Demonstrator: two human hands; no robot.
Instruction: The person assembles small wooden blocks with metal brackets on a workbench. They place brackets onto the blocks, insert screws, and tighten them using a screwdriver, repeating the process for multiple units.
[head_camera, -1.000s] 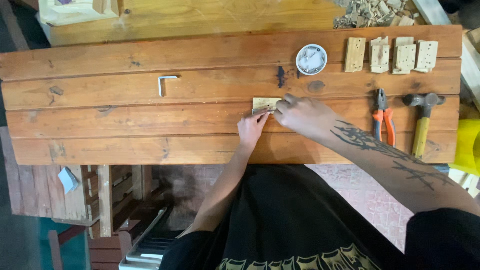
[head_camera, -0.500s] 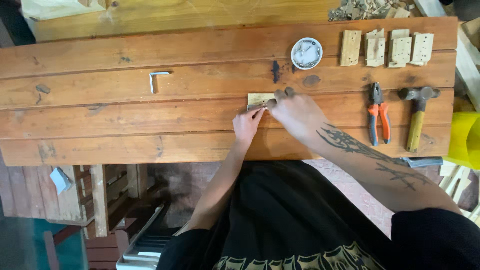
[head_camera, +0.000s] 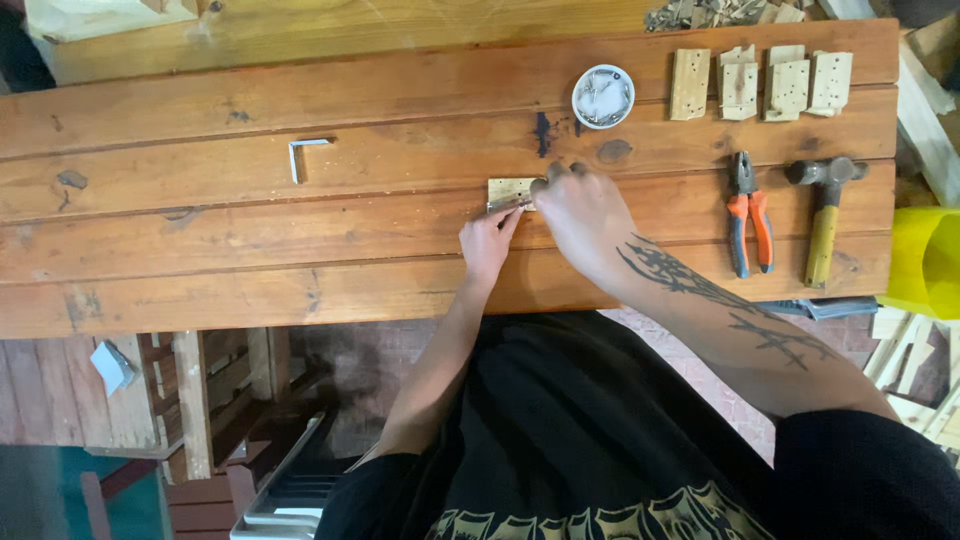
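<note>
Both hands meet at a small pale wooden block (head_camera: 510, 192) lying mid-counter (head_camera: 200, 250). The left hand (head_camera: 487, 243) has its fingers loosely curled, the tips touching the block's lower edge. The right hand (head_camera: 580, 210) arches over its right end, fingertips pinched narrow there. A round white dish (head_camera: 603, 96) sits just beyond.

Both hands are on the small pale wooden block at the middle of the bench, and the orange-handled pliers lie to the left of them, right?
Not quite: in the head view the orange-handled pliers lie right of the hands, beside the hammer. Left hand and right hand do meet at the small pale wooden block.
</note>
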